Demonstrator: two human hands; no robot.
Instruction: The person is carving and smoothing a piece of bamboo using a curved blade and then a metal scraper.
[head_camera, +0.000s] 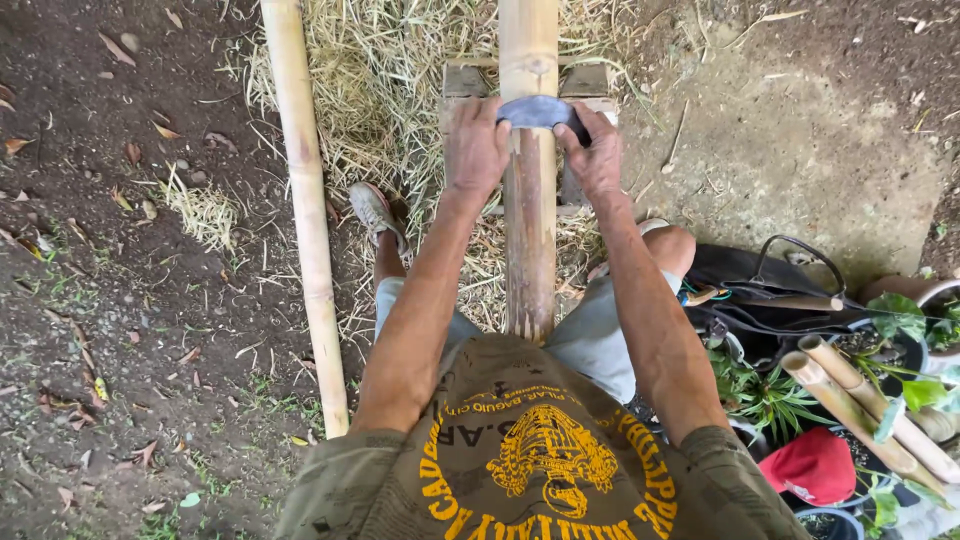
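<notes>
From the head camera I looked straight down on a thick bamboo pole (530, 200) that ran up the middle of the frame, its near end low against the olive shirt (520, 450) and its far end passing over a small wooden block (590, 82) at the top centre. Both of my hands were closed on a curved grey blade (540, 110) laid crosswise over the pole in the upper middle of the picture. My left hand (474, 145) gripped the blade's left end, fingers wrapped down beside the pole; my right hand (594, 155) gripped the right end in the same way. Whether the edge was biting into the bamboo or only resting on it I could not tell, since the fingers covered both ends.

Below the blade the pole's surface looked paler and streaked. Dry straw shavings (380, 80) lay thick around the block and under the pole. A second, thinner bamboo pole (305, 200) lay well apart on the bare soil at the left, running from the top edge toward the lower centre. A grey shoe (372, 210) showed left of the main pole. At the lower right sat a dark bag (760, 280), short bamboo sections (860, 400), green potted plants (770, 395) and a red cap (815, 465).
</notes>
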